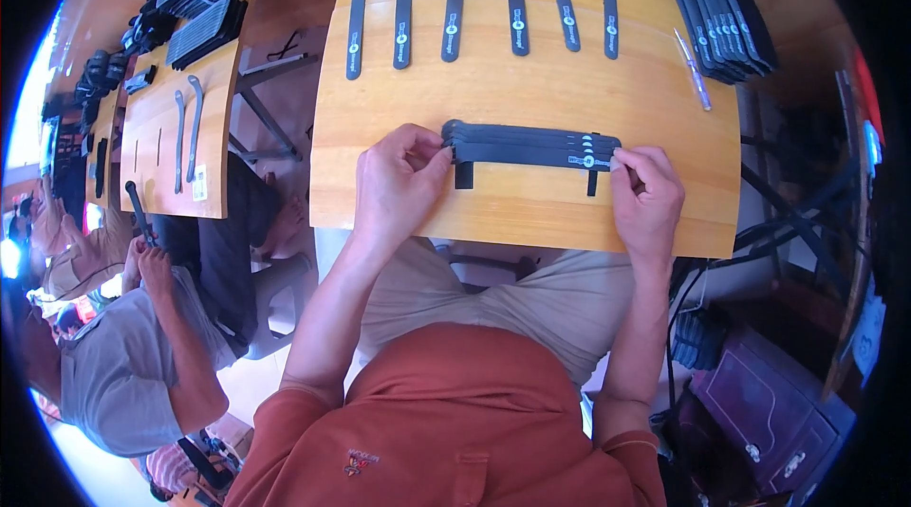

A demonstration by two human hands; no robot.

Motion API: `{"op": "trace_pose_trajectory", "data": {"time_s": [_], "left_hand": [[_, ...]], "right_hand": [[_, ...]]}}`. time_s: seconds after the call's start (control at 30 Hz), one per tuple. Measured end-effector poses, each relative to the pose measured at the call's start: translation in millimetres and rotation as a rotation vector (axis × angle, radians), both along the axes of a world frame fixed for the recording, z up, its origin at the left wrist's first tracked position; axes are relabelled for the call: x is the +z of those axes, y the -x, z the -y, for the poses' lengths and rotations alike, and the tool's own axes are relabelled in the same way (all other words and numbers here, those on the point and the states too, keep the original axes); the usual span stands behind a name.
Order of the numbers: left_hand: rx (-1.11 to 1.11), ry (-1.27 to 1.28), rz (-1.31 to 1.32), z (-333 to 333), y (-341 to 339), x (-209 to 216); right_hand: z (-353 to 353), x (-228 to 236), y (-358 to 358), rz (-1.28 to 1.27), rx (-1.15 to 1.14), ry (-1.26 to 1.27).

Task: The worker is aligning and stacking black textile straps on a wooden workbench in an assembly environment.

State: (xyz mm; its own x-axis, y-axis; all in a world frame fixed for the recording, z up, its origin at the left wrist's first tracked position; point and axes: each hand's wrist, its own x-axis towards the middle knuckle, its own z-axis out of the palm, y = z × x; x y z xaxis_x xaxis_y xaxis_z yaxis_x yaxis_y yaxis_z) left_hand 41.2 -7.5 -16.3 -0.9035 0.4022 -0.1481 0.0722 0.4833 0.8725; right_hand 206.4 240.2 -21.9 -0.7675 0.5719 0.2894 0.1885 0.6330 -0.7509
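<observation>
One stack of dark straps (527, 145) is stretched crosswise in front of us, near the close edge of our wooden tabletop (531, 218), its layers slightly fanned so that several edges show. Our left hand (403, 180) has its grip pinching the left end of the stack between thumb and forefinger; our right hand (650, 199) has its grip pinching the right end, so the straps span the gap between the two grips. We cannot tell whether the underside of the stack touches the wood. A pale round emblem (588, 162) on the front strap sits just left of our right fingertips. Below the stack, near each end, a short black strip (464, 177) shows against the wood. Farther off, six single straps (456, 4) lie spaced apart in a row, pointing away from us. At the far right corner rests a thick pile of straps (716, 14), with a slim pen (693, 71) just left of it. To our left, a second tabletop (147, 123) carries two loose straps (196, 118) and dark bundles (204, 33); beside it sits a co-worker (123, 355) in a grey top, holding a strap (139, 208).
</observation>
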Motion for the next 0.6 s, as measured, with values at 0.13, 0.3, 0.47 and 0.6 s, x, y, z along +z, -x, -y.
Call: {"op": "trace_pose_trajectory", "data": {"time_s": [0.13,0.3,0.47,0.6], "left_hand": [[-0.054,0.052,-0.190,-2,-4,7],[-0.178,0.143,-0.429,-6,-11,21],[-0.532,0.284,-0.819,-13,-25,25],[-0.656,0.408,-0.862,-14,-37,11]], "right_hand": [[2,4,1,-0.003,0.001,-0.007],[0,7,2,0.014,0.008,-0.036],[0,14,1,0.146,0.010,-0.122],[28,31,8,0.337,0.023,-0.516]]}}
